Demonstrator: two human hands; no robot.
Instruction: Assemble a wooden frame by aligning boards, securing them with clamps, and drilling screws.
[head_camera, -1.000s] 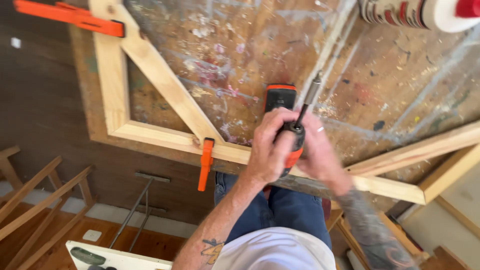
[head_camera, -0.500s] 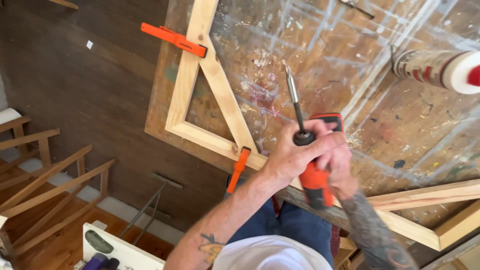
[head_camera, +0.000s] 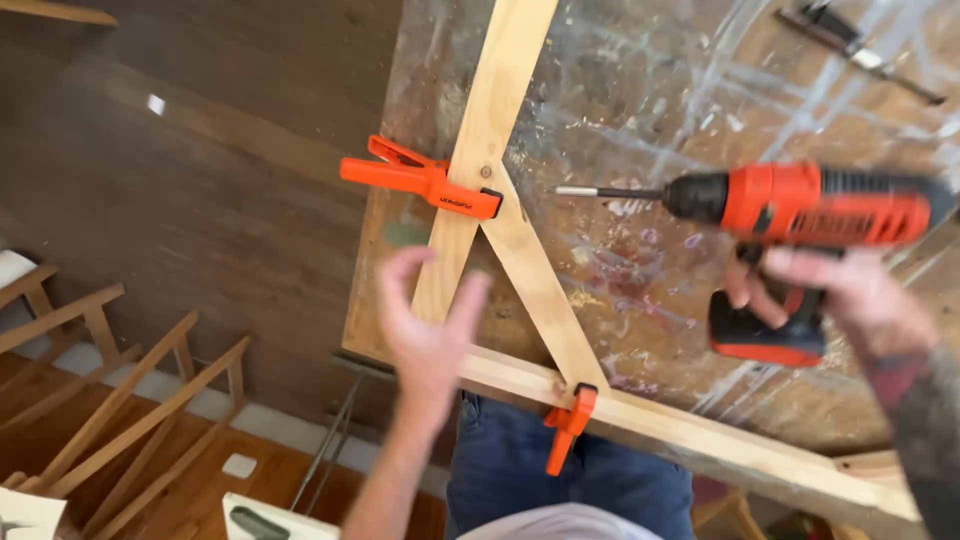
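Observation:
My right hand (head_camera: 850, 300) grips the handle of an orange and black cordless drill (head_camera: 800, 205), held level above the workbench with its bit pointing left toward the wooden frame. My left hand (head_camera: 425, 325) is open in the air, fingers spread, just over the frame's near left corner and touching nothing. The pale wooden frame (head_camera: 480, 150) lies on the bench, with a diagonal brace (head_camera: 545, 300) meeting the upright strip. An orange clamp (head_camera: 420, 180) pinches that joint. A second orange clamp (head_camera: 568, 425) grips the near rail (head_camera: 700, 425).
The paint-stained workbench top (head_camera: 680, 80) fills the right of the view, with a dark metal tool (head_camera: 850, 45) at its far right. Wooden frames (head_camera: 120, 400) stand on the floor at lower left. My blue jeans (head_camera: 560, 480) show under the bench edge.
My left hand has let go of the drill's chuck and moved left, open. The drill has swung from upright to level, bit pointing left. The view has shifted toward the frame's left corner.

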